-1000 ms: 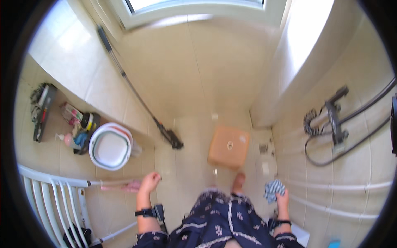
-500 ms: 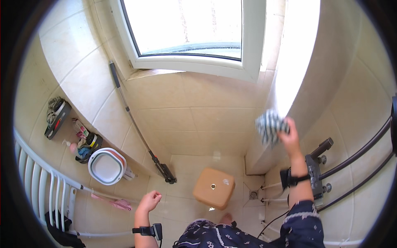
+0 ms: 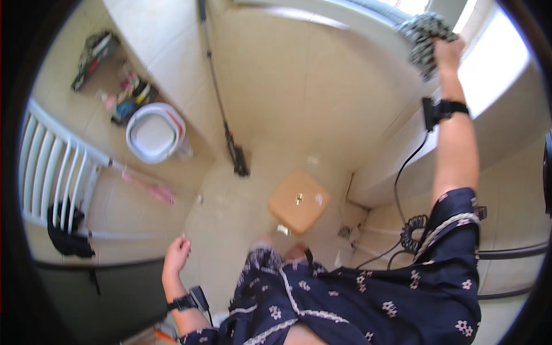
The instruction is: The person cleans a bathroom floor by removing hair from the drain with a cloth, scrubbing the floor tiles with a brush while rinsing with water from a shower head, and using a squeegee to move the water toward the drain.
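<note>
Up at the right, my right hand (image 3: 449,53) is closed on a bunched checked cloth (image 3: 424,41), dark and pale. The cloth overlaps the lower right corner of the white window frame (image 3: 359,17); whether it presses on the frame I cannot tell. My right arm is stretched far forward, a black strap round the wrist. Low on the left hangs my left hand (image 3: 177,253), its fingers curled in with nothing visible in them. That hand is apart from everything around it.
An orange-tan stool (image 3: 299,198) stands on the tiled floor before my feet. A long-handled mop (image 3: 221,103) leans at the left wall, near a white folding basin (image 3: 152,135) and corner shelves (image 3: 135,95). A white towel rack (image 3: 54,158) lines the left; cables hang at right.
My right hand has gone up and forward with the cloth, from beside the wall to the window's corner. The view has tilted and shifted; my left hand stays low and curled.
</note>
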`<state>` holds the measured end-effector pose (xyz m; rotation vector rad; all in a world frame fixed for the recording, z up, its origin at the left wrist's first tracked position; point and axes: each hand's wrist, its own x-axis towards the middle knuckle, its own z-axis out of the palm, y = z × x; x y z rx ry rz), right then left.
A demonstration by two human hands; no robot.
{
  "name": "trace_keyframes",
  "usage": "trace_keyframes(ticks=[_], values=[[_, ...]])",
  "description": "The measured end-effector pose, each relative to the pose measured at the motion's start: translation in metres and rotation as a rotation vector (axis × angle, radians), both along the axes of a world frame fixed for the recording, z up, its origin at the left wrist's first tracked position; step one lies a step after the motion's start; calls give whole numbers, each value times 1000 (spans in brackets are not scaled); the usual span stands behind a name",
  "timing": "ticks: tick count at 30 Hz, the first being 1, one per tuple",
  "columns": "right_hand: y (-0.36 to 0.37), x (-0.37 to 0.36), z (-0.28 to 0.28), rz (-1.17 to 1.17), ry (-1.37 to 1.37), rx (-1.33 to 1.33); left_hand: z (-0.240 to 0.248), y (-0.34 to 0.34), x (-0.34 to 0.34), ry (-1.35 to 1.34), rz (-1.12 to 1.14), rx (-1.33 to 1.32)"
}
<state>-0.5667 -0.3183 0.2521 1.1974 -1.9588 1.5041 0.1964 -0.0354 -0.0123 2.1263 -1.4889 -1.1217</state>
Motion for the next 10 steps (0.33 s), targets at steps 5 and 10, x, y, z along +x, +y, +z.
trace_keyframes(ticks=[5, 10], values=[[-9, -13, 9, 73, 185, 137, 3, 28, -10, 5, 96, 62], [-22, -61, -10, -28, 290, 266, 3, 13, -19, 44, 101, 47]])
